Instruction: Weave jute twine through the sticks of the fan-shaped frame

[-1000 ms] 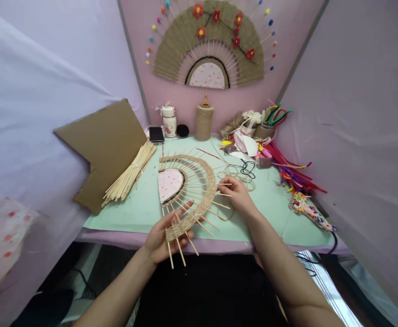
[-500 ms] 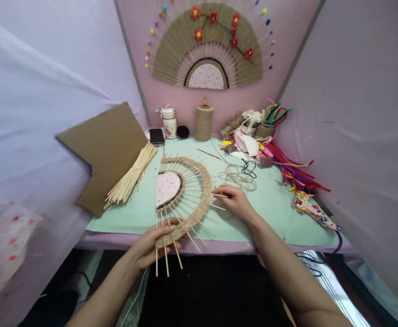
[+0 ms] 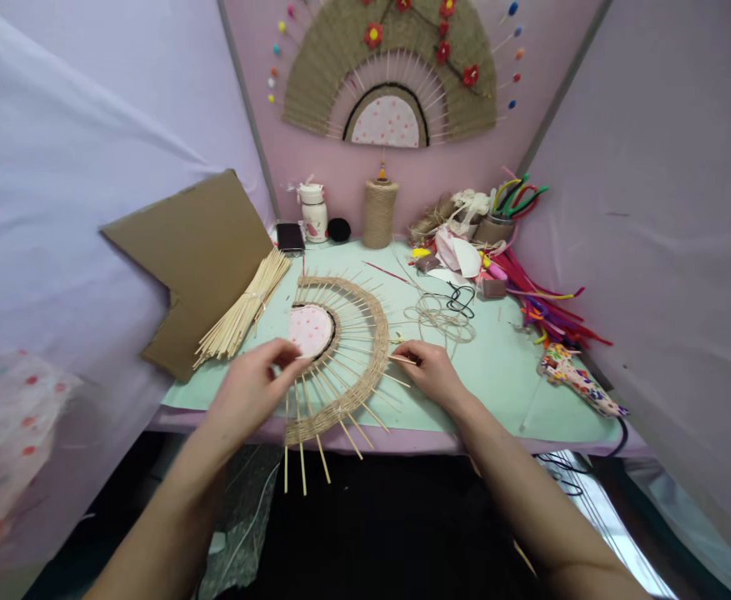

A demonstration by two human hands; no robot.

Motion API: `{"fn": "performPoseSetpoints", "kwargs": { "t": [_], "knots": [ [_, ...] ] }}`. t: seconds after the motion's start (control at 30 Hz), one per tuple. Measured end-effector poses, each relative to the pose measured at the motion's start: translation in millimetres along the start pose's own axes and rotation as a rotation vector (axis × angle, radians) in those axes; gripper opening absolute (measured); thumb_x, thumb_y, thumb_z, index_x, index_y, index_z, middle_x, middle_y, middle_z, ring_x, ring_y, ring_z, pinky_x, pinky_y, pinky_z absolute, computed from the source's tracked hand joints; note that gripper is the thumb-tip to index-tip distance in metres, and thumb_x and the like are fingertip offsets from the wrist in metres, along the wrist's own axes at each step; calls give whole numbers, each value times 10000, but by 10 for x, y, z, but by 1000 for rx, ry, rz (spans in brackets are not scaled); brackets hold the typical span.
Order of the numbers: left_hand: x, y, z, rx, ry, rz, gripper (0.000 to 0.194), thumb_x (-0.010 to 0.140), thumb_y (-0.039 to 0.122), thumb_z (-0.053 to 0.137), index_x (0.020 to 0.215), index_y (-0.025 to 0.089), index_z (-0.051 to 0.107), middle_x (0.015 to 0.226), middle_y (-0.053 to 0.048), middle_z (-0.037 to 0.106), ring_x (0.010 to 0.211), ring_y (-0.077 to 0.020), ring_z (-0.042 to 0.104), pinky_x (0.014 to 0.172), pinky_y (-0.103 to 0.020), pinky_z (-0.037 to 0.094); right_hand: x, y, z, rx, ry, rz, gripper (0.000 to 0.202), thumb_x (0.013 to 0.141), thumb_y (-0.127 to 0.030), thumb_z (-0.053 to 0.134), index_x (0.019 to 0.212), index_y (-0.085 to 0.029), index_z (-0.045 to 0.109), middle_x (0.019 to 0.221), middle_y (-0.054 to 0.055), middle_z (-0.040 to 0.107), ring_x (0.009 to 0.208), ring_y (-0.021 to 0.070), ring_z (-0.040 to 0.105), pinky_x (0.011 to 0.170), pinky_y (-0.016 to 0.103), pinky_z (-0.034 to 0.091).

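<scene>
A half-round fan frame of thin sticks with a woven twine band (image 3: pixel 374 367) lies on the pale green tabletop, some stick ends past the front edge. At its flat side is a pink dotted half-circle (image 3: pixel 310 327) edged in black. My left hand (image 3: pixel 258 383) is over the lower part of this half-circle, thumb and fingers curled around its edge. On the right of the woven band, my right hand (image 3: pixel 428 369) pinches the end of one stick. Loose twine (image 3: pixel 437 321) lies just beyond that hand.
A stick bundle (image 3: pixel 243 308) and brown cardboard (image 3: pixel 196 258) are at left. Behind stand a bottle (image 3: pixel 313 214) and a twine spool (image 3: pixel 380 214). To the right lie red pipe cleaners (image 3: pixel 533 287) and a patterned glue gun (image 3: pixel 578 382). A finished fan (image 3: pixel 315 83) hangs on the wall.
My left hand has let go of the woven band's lower end and moved up to the dotted half-circle. My right hand stays at the stick end. The view has shifted slightly.
</scene>
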State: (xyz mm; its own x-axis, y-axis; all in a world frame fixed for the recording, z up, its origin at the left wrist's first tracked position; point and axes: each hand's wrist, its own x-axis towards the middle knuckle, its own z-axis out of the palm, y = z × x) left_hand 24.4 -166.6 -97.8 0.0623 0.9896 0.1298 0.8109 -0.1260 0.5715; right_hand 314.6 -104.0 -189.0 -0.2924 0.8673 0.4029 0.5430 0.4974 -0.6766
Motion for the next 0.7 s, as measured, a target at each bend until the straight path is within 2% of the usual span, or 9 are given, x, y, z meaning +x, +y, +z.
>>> {"fn": "performPoseSetpoints", "kwargs": {
  "t": [0.07,0.13,0.2,0.27,0.47,0.7],
  "knots": [
    [201,246,213,-17,-71,186,294,897,444,515,973,191,644,957,-54,700,792,-183,633,747,-313,496,-19,-8,0,-39,0,-2,182,884,-329,598,774,-208,680,720,29,703,647,153,609,625,254,430],
    [390,422,460,36,-182,307,308,891,375,538,1118,183,618,1094,-80,677,867,-194,645,818,-336,502,-38,-8,5,-98,0,-4,216,896,-360,591,768,-208,675,716,26,704,642,149,609,627,248,418],
    [528,513,659,128,-241,340,404,888,342,547,1254,170,551,1226,-119,631,1070,-249,618,923,-375,479,-53,-2,16,-180,6,-6,254,907,-387,581,751,-205,668,707,23,703,631,145,604,623,244,399],
    [602,545,769,203,-271,307,453,903,341,521,1311,146,497,1275,-153,605,1140,-292,595,943,-406,471,-64,6,28,-273,19,-7,306,918,-417,565,721,-201,657,690,24,699,616,143,598,608,244,373],
    [650,528,751,223,-321,293,435,935,312,461,1326,122,471,1269,-169,614,1141,-301,600,951,-420,465,-90,8,31,-472,101,-41,435,957,-469,488,645,-196,618,633,39,685,595,144,597,561,261,296],
    [690,432,754,155,-314,332,392,932,335,478,1272,145,526,1245,-144,624,1102,-281,609,945,-420,463,-164,3,-30,-480,204,-91,404,954,-479,503,693,-206,647,661,44,701,608,151,606,583,276,334]
  ]
}}
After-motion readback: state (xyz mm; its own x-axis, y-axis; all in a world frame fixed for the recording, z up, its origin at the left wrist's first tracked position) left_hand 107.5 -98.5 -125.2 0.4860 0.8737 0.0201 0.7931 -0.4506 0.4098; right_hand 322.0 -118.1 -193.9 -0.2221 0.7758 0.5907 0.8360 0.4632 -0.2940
